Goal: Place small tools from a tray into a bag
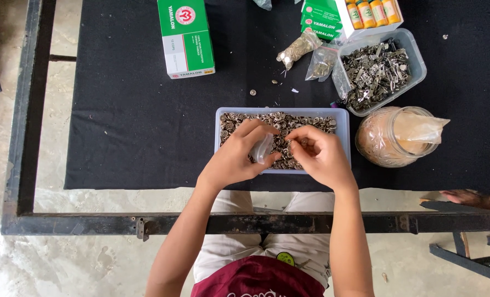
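a black cloth [146,121] covers the table. on it, a shallow plastic tray [341,118] of round metal snap buttons [305,122] sits nearest the person. over that tray, the left hand [238,157] pinches a small clear plastic bag [263,148]; the right hand [321,154] pinches a few buttons just beside the bag's mouth.

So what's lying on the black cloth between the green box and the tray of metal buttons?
In the head view, the cloth between the green box and the tray is mostly bare, with only a few loose buttons.
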